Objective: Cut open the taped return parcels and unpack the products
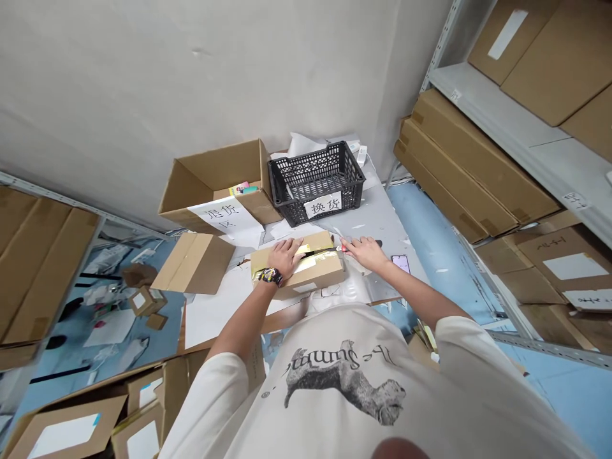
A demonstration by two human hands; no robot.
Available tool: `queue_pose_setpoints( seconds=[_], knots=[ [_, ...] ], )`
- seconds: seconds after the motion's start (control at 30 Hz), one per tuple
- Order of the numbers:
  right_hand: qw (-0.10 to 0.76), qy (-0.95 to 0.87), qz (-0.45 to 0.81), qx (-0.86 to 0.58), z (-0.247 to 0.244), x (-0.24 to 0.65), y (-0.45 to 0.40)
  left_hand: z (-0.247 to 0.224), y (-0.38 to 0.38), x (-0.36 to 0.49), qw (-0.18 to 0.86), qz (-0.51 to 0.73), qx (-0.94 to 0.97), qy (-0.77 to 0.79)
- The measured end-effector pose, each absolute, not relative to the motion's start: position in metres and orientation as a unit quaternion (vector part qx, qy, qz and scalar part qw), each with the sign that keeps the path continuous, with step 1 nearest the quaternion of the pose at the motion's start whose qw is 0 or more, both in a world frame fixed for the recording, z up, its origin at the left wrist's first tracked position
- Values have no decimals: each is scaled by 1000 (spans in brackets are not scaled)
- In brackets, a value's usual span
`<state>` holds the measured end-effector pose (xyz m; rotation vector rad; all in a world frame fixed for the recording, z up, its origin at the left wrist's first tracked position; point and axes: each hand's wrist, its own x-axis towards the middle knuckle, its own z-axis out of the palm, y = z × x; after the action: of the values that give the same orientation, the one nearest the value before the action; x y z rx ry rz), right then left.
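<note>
white t-shirt (344,350): nearest of all, close up to the table (385,220).
left hand (285,257): palm down on the carton, fingers laid out over its top and gripping nothing, a dark patterned watch (270,275) at the wrist.
taped carton (327,277): front and centre on the table, by its near edge; shiny tape over the top, a dark line along it, slit or blade, can't tell!
right hand (367,254): at the carton's right end, fingers curled round a red cutter (343,247), by its look.
cutter risk: it seems to point at the left hand, so tape giving way suddenly could nick those fingers; too deep a push might score the contents.
phone (400,263): flat beside the right forearm, and a wide elbow swing could sweep it off.
plain carton (194,262): over to the left, untouched.
open box (270,204) and black plastic basket (294,213): neighbours at the back, both wearing paper signs.
wall (229,70): bare grey behind everything.
</note>
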<state>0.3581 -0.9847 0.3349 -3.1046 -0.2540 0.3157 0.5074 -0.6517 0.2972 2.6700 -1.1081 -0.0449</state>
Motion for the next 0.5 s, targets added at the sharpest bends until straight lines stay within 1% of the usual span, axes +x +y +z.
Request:
queue_pose_setpoints(
  seconds=[0.17,0.27,0.33,0.4,0.43,0.5],
  knots=[
    [93,1,172,-981,350,365,-959,299,-652,508,120,-14,916,-382],
    [75,-3,135,-988,346,369,-951,301,-651,509,100,-10,918,-384],
    [54,-58,100,-992,338,375,-960,301,-650,510,92,-9,920,-381],
    [52,-113,83,-989,330,382,-976,301,-649,510,91,-11,920,-380],
    [56,-117,79,-988,326,387,-986,301,-649,509,92,-12,920,-380],
    [71,-63,70,-993,319,396,-1006,301,-648,506,92,-14,922,-376]
  ],
)
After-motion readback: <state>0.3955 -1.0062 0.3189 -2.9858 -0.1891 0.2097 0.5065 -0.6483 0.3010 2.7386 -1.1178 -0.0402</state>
